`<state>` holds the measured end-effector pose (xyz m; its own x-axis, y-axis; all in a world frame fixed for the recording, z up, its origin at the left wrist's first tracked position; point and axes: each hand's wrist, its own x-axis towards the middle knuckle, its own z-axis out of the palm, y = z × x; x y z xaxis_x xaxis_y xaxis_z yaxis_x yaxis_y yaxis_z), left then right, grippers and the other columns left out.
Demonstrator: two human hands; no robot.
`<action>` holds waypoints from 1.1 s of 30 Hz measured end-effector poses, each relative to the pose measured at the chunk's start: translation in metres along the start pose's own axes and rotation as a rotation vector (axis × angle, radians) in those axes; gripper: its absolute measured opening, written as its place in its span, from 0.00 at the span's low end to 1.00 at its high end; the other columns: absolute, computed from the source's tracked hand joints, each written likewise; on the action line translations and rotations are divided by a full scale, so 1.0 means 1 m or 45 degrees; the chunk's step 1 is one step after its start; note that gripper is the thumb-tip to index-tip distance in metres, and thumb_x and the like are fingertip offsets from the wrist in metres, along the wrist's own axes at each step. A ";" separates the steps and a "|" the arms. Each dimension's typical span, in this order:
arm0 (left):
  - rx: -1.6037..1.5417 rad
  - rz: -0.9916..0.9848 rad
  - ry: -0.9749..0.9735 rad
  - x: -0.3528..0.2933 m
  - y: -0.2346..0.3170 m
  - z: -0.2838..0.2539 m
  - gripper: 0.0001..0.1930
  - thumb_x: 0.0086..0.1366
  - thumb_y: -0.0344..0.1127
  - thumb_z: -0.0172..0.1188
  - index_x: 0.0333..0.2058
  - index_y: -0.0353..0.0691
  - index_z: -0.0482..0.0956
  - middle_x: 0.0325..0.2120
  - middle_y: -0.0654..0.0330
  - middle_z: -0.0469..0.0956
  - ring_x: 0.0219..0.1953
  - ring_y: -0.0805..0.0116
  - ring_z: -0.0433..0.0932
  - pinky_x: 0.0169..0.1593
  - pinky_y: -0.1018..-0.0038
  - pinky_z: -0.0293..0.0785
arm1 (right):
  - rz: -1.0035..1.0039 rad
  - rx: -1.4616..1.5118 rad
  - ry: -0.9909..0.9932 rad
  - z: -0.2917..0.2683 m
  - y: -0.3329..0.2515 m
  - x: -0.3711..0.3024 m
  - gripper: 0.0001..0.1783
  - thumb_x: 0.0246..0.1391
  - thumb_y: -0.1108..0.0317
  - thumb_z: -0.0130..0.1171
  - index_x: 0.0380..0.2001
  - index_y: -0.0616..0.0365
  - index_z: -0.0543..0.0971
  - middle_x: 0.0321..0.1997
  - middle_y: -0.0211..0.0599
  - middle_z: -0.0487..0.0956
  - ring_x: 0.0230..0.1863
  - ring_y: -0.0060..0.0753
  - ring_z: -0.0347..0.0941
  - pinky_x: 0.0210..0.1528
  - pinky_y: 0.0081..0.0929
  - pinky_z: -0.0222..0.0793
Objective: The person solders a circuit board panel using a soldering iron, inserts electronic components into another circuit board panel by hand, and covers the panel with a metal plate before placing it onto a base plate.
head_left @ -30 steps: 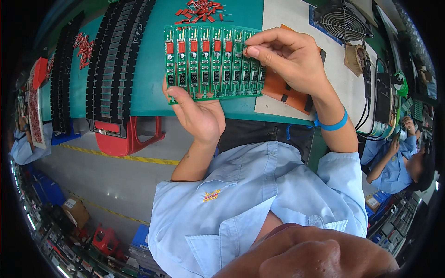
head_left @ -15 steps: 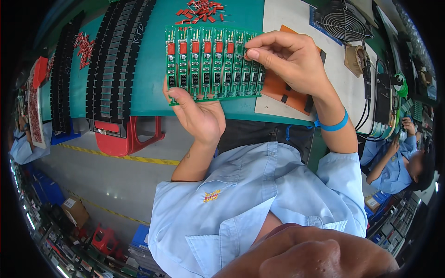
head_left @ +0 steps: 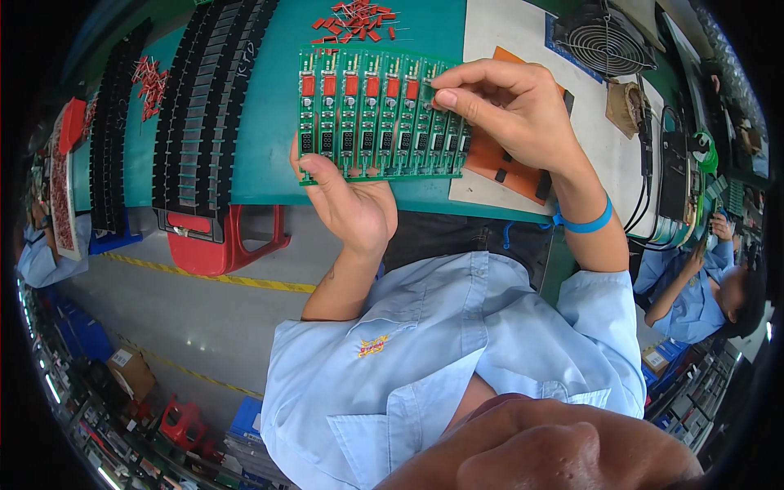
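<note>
My left hand [head_left: 349, 202] grips a green circuit board panel [head_left: 363, 173] by its lower left corner, thumb in front and fingers behind. The panel is held tilted above the green bench. Its side-by-side strips carry black digit displays [head_left: 347, 142] and small round silver parts. Red capacitors [head_left: 351, 85] sit on several strips from the left. At the upper right of the panel, my right hand [head_left: 498, 102] pinches thumb and forefinger together over a strip. A red capacitor is mostly hidden between these fingertips.
Loose red capacitors with wire leads [head_left: 359, 22] lie beyond the panel, with another heap [head_left: 151, 86] at left. Black slotted racks [head_left: 208, 106] stand left. An orange plate [head_left: 510, 151] lies on a pale board, near a fan [head_left: 604, 47]. A red stool [head_left: 224, 241] stands below. Co-workers sit at both sides.
The panel has shifted slightly to the right and turned a little in my left hand. My right hand stays pinched at nearly the same place, its fingertips now against the strip.
</note>
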<state>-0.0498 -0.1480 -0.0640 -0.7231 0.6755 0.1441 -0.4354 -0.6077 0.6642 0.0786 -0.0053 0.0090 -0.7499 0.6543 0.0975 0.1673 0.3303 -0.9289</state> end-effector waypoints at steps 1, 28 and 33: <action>-0.002 0.000 -0.002 0.000 0.000 0.000 0.24 0.80 0.50 0.32 0.65 0.43 0.56 0.60 0.55 0.70 0.57 0.65 0.76 0.59 0.66 0.75 | -0.001 -0.002 0.002 0.001 0.000 0.000 0.08 0.56 0.75 0.67 0.39 0.65 0.85 0.32 0.35 0.85 0.32 0.19 0.79 0.35 0.10 0.74; 0.046 -0.036 0.150 -0.001 0.002 0.005 0.25 0.80 0.52 0.32 0.63 0.40 0.59 0.57 0.55 0.73 0.54 0.67 0.77 0.57 0.69 0.74 | -0.237 -0.687 -0.339 -0.011 0.030 0.114 0.09 0.56 0.72 0.64 0.37 0.67 0.84 0.28 0.36 0.83 0.24 0.27 0.72 0.30 0.23 0.70; -0.001 -0.046 0.172 -0.001 0.003 0.007 0.25 0.80 0.52 0.32 0.64 0.43 0.58 0.58 0.57 0.72 0.55 0.68 0.77 0.58 0.68 0.74 | -0.475 -0.369 -0.062 -0.035 0.021 0.088 0.07 0.58 0.75 0.62 0.37 0.68 0.83 0.30 0.34 0.83 0.27 0.21 0.72 0.29 0.17 0.69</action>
<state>-0.0467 -0.1475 -0.0575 -0.7727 0.6344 0.0199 -0.4628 -0.5846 0.6664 0.0382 0.0829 0.0101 -0.8205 0.4247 0.3826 0.0471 0.7173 -0.6951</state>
